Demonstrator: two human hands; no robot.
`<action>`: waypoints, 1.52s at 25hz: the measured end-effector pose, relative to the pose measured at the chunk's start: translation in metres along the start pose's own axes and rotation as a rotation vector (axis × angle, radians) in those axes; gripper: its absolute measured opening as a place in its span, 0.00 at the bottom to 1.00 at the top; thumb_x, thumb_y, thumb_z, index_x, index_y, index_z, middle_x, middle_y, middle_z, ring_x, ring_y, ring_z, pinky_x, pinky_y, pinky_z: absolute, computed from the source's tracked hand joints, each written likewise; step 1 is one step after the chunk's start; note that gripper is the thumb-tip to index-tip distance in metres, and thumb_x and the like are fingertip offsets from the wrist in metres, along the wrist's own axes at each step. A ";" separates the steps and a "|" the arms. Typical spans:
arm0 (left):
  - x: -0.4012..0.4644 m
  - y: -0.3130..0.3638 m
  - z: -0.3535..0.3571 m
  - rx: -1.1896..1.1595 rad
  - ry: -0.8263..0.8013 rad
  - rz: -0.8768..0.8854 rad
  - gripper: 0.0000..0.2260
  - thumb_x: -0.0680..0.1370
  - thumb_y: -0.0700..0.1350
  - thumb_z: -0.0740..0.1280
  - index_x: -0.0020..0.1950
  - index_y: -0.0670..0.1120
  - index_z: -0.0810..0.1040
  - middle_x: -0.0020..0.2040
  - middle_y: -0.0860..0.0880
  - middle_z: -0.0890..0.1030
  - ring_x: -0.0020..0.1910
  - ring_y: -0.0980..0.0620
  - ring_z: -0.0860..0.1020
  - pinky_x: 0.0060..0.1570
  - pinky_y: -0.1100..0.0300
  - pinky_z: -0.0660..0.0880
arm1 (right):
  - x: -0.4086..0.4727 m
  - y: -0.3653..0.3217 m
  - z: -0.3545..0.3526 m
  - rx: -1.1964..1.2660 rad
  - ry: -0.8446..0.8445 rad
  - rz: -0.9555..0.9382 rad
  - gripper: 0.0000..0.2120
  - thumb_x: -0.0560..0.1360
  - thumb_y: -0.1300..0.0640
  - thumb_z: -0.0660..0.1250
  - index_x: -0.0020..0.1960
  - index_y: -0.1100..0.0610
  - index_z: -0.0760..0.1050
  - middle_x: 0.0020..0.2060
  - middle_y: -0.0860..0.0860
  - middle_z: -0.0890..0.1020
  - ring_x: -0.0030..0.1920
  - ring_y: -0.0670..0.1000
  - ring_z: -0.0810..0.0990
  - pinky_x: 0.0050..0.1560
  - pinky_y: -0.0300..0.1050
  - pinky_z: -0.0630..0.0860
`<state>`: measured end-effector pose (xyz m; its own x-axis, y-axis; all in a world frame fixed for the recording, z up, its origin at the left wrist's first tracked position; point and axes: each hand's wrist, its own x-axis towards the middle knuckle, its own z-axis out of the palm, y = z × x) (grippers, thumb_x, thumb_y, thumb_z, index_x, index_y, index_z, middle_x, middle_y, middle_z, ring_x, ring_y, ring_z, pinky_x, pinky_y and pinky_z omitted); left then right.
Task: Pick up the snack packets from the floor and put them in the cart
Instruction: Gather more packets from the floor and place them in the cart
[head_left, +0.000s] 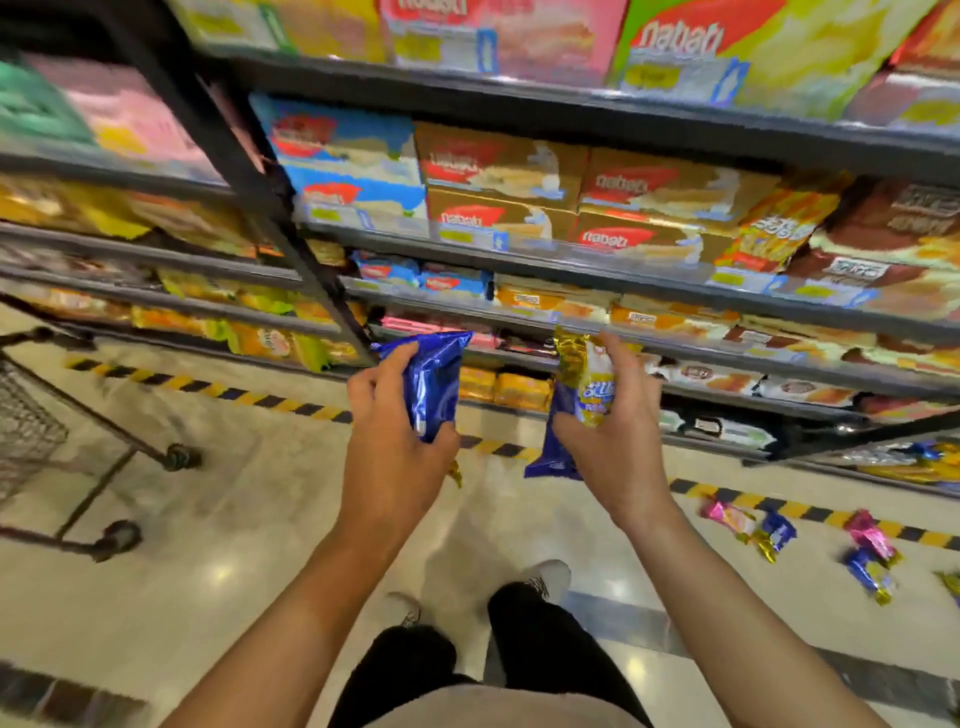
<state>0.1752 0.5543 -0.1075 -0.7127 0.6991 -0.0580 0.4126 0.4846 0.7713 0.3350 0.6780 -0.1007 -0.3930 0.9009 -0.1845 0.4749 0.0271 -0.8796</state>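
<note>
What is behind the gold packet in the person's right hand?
A blue packet sits behind the gold packet in the right hand, poking out below. Its upper part is covered by the gold one and the fingers.
</note>
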 end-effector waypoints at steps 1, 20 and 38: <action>-0.003 -0.012 -0.022 0.000 0.034 -0.016 0.38 0.68 0.35 0.75 0.75 0.50 0.65 0.65 0.46 0.68 0.53 0.84 0.61 0.47 0.86 0.60 | -0.005 -0.011 0.021 -0.029 -0.033 -0.037 0.40 0.70 0.70 0.72 0.76 0.51 0.61 0.65 0.53 0.66 0.50 0.19 0.63 0.41 0.19 0.67; -0.153 -0.236 -0.312 -0.171 0.634 -0.580 0.39 0.72 0.38 0.75 0.75 0.59 0.60 0.67 0.53 0.63 0.55 0.57 0.72 0.47 0.70 0.75 | -0.153 -0.175 0.367 -0.236 -0.745 -0.557 0.38 0.71 0.61 0.73 0.75 0.44 0.61 0.59 0.50 0.66 0.47 0.42 0.73 0.41 0.26 0.69; -0.125 -0.317 -0.413 -0.117 1.126 -1.016 0.39 0.71 0.41 0.75 0.76 0.58 0.60 0.64 0.52 0.65 0.50 0.70 0.72 0.40 0.77 0.70 | -0.166 -0.285 0.618 -0.315 -1.393 -0.743 0.40 0.70 0.63 0.73 0.75 0.41 0.60 0.63 0.48 0.63 0.53 0.45 0.74 0.42 0.23 0.70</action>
<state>-0.1007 0.0959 -0.0823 -0.7288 -0.6737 -0.1221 -0.5117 0.4175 0.7509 -0.2214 0.2529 -0.0903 -0.8903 -0.4225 -0.1699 -0.0721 0.4991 -0.8635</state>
